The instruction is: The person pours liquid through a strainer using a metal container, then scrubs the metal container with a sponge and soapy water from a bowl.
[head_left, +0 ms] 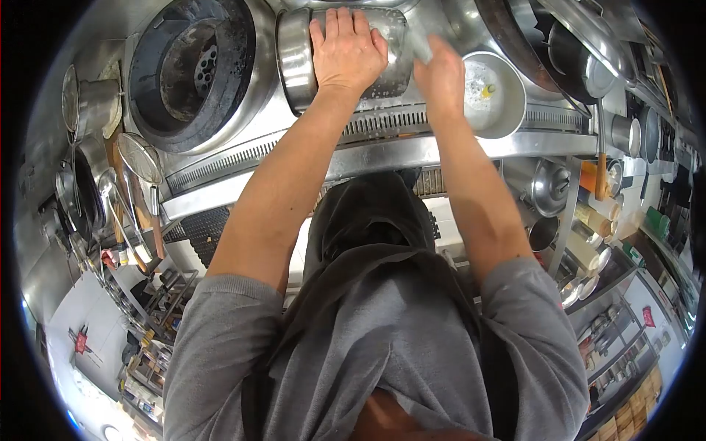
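Note:
A stainless steel pot (294, 62) lies on its side on the metal cooking counter, its rim toward the left. My left hand (347, 50) rests flat on the pot's wall, with the fingers stretched out and the thumb apart. Just right of the pot is my right hand (441, 77), smeared by motion. Its fingers look curled around a pale, blurred thing (421, 42) whose kind I cannot make out. Beside that hand stands a round white pot (507, 110) holding foamy water, and a small yellow object (487, 91) shows in the foam.
A blackened wok burner ring (143, 88) sits at the left. Along the counter runs a slotted drain channel (257, 156) behind the front edge (368, 159). A wire strainer (140, 158) and several ladles hang at left. Pans crowd the right, near a lidded metal pot (548, 187).

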A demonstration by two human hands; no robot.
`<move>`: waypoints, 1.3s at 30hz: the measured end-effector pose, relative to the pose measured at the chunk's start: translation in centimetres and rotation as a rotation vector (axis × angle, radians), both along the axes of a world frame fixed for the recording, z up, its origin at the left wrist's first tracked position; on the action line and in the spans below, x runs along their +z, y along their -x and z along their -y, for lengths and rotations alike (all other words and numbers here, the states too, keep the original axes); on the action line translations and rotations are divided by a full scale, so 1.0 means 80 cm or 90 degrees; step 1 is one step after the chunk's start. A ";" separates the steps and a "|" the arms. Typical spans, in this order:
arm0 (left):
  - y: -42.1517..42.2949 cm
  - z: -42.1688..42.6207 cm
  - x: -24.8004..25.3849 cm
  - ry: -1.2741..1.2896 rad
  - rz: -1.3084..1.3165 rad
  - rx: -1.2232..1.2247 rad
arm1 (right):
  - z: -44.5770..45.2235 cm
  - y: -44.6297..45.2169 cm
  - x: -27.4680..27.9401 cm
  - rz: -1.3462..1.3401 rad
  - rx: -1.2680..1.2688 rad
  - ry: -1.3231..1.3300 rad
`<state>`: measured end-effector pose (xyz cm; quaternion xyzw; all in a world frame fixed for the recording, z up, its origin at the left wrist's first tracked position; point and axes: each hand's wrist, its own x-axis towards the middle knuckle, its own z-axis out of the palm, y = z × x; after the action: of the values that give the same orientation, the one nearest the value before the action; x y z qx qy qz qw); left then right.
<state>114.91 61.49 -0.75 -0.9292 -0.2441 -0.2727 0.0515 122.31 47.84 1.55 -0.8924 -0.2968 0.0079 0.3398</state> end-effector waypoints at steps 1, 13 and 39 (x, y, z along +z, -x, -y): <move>0.002 0.002 -0.003 0.000 -0.003 0.000 | -0.006 -0.007 0.003 -0.002 -0.007 0.012; -0.001 0.000 -0.001 -0.002 -0.008 0.000 | -0.009 -0.001 -0.003 0.022 -0.016 0.004; 0.000 0.003 0.004 0.044 -0.020 -0.010 | -0.021 -0.004 0.006 0.075 0.042 -0.003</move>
<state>114.91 61.29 -0.42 -0.9366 -0.2449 -0.2497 0.0212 122.66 49.52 2.01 -0.8801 -0.3459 -0.0343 0.3235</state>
